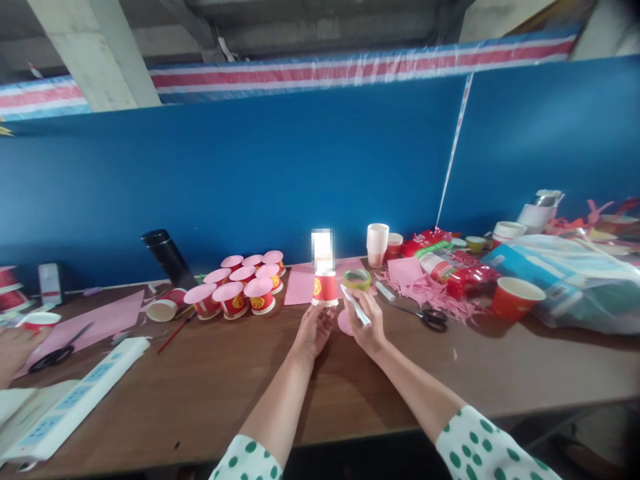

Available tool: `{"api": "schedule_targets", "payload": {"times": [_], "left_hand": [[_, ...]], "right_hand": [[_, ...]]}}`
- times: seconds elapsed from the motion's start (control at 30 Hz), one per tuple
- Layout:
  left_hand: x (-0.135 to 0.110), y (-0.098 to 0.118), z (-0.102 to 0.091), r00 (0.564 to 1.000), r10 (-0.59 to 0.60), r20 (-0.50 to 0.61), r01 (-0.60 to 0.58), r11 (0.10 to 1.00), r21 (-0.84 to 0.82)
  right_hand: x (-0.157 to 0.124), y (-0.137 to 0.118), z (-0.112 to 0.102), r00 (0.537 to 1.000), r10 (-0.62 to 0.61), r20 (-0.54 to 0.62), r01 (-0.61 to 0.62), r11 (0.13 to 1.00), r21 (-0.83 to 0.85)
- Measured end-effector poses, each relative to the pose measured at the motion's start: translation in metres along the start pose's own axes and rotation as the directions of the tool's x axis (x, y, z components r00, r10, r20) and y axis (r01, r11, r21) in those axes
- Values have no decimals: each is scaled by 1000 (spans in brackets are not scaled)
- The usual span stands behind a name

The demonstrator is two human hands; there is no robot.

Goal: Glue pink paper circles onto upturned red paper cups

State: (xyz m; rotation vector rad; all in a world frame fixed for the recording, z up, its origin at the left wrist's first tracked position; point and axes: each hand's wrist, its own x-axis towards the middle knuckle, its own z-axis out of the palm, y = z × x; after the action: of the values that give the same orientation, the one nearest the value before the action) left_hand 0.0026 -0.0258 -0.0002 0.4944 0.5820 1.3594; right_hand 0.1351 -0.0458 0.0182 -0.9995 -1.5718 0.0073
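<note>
From my end of the feed I have both hands out over the table (230, 373), a little way apart. The left hand (315, 328) is clamped by its fingertips on the lower rim of a red cup (326, 289), which it holds mouth-down in front of a pink sheet (299, 285); I can't tell whether the cup touches the table. Just above the cup I get only a bright, pixelated patch. The right hand (367, 323) is closed around a white tube (356, 306) — slanted, upper end leaning toward the cup. A pink disc (345, 323) lies flat between the hands, partly hidden by the right one, and a green tape roll (357, 280) sits just beyond it.

To the left I count nine pink-topped cups (230, 293) bunched in rows, a black bottle (167, 257) tilted behind them. To the right, near the right hand, are scissors (433, 320), pink shreds (440, 297) and a red packet (463, 277), with stacked white cups (377, 243) behind. At the far left edge I see another person's hand (17, 347) — well apart from mine — beyond a power strip (85, 400).
</note>
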Motion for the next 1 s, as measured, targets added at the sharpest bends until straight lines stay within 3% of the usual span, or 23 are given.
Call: {"api": "schedule_targets", "payload": {"times": [0.17, 0.6, 1.0], "left_hand": [[2, 0, -2, 1000, -12, 14, 12, 1000, -2], [0, -1, -2, 999, -9, 46, 9, 1000, -6], [2, -2, -4, 998, -6, 70, 5, 1000, 17]], "right_hand": [[-3, -4, 0, 998, 44, 54, -43, 999, -13], [-5, 0, 4, 994, -44, 99, 40, 998, 46], [-3, -3, 2, 987, -41, 158, 32, 998, 56]]}}
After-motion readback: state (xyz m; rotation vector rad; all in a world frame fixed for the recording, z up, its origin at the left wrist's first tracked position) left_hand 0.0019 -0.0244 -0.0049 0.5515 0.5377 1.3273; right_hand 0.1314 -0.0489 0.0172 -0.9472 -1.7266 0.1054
